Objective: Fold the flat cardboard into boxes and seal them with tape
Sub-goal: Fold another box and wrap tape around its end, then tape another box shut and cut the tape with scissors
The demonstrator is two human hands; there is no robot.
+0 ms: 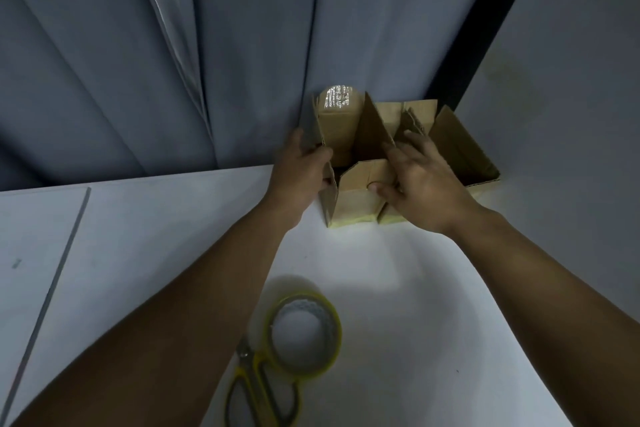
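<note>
We seem to be at a packing bench in a curtained-off work corner: a white table (pixel 415 288) fills the near half, and a grey-blue curtain (pixel 242 45) hangs in long folds right behind it, from 9 to 12 o'clock. A dark post (pixel 482 28) at 1 o'clock and a plain white panel (pixel 571 62) at 2 o'clock close the corner. On the table we find packing gear: cardboard boxes (pixel 353 199) at 12 o'clock, with tape (pixel 334 343) and scissors (pixel 258 371) touching at 6 o'clock.
</note>
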